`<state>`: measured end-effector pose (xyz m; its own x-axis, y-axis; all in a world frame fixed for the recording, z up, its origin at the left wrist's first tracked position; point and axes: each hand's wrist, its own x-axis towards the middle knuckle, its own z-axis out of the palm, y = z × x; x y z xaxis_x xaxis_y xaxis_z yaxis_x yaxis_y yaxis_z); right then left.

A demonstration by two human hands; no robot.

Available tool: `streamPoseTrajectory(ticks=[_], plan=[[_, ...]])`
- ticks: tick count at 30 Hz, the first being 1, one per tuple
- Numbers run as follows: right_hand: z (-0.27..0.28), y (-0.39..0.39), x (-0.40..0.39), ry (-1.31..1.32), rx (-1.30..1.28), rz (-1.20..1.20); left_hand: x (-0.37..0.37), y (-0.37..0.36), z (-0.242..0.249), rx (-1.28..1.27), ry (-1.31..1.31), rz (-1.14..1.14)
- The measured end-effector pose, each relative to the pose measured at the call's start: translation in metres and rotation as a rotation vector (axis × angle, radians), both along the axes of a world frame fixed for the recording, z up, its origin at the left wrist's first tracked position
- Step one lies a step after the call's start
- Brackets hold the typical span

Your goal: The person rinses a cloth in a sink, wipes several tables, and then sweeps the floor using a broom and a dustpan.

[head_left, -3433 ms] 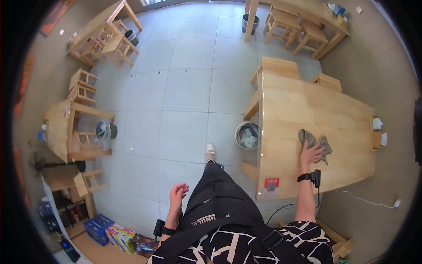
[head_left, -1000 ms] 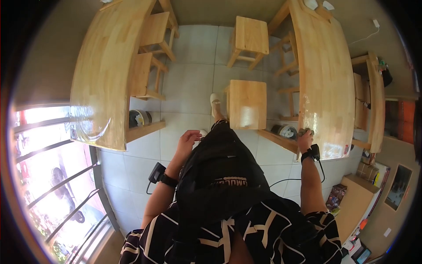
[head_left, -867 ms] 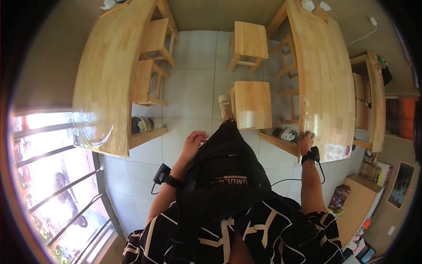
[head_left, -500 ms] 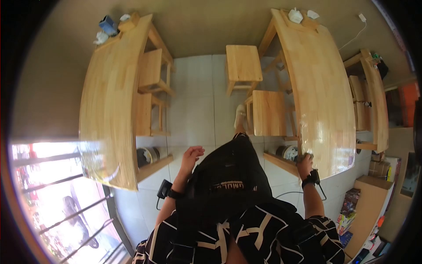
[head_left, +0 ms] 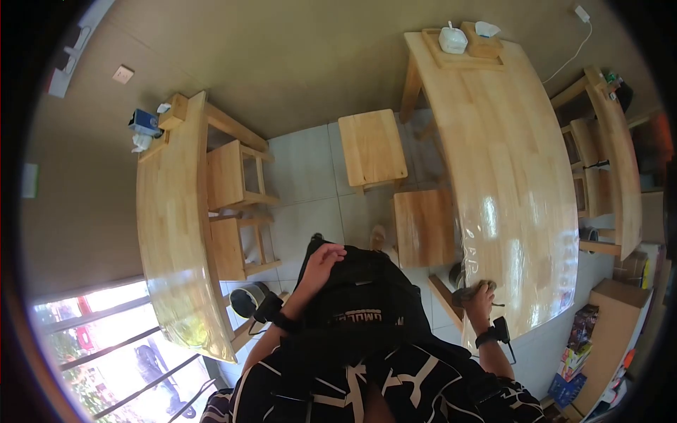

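Note:
My right hand [head_left: 481,303] is at the near left corner of the right-hand wooden table [head_left: 511,176]. Its fingers are closed on a crumpled greyish-brown cloth [head_left: 462,294], which hangs slightly over the table's edge. The tabletop wears a shiny clear cover. My left hand [head_left: 324,265] is in front of my body, above a black apron or bag [head_left: 363,296] with pale lettering. Its fingers are loosely stretched out and hold nothing. Each wrist has a strap with a small black device.
Two wooden stools [head_left: 374,148] stand left of the right-hand table. Another long table [head_left: 169,211] is at the left, with stools beside it. On the right-hand table's far end are a white pot [head_left: 453,39] and a tissue box [head_left: 482,44]. A bin [head_left: 248,299] sits below left.
The view has turned and moved closer to the right-hand table. My right hand now rests over the tabletop edge with the cloth in plain sight. My left hand has moved in before my body.

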<state>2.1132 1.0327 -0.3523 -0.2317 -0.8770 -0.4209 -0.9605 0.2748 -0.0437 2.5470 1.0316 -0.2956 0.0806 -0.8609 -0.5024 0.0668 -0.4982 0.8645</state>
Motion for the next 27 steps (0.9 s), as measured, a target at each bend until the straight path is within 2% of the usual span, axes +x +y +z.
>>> streamPoseTrajectory(ticks=[5,9,11,13,17,19,23,27], plan=[[0.007,-0.007,0.005,-0.047,0.013,-0.063,-0.003,-0.045,0.012,-0.032,0.009,-0.038],[0.007,-0.012,0.006,-0.085,0.008,-0.079,-0.001,-0.079,0.017,0.036,-0.022,0.013],[-0.002,-0.013,0.008,-0.068,-0.086,-0.086,-0.004,-0.092,0.019,0.077,0.014,0.012],[-0.003,-0.014,0.009,-0.046,-0.081,-0.095,-0.009,-0.107,0.019,-0.033,0.013,-0.098],[-0.002,-0.018,0.014,-0.004,-0.12,-0.112,-0.017,-0.125,0.025,-0.072,0.047,-0.171],[-0.001,-0.019,0.014,0.007,-0.121,-0.1,-0.012,-0.123,0.018,-0.183,-0.083,-0.273],[-0.001,-0.022,0.02,0.072,-0.14,-0.095,0.019,-0.099,0.006,-0.153,-0.143,-0.217],[0.003,-0.026,0.026,0.062,-0.106,-0.11,0.049,-0.081,-0.001,-0.015,-0.073,-0.047]])
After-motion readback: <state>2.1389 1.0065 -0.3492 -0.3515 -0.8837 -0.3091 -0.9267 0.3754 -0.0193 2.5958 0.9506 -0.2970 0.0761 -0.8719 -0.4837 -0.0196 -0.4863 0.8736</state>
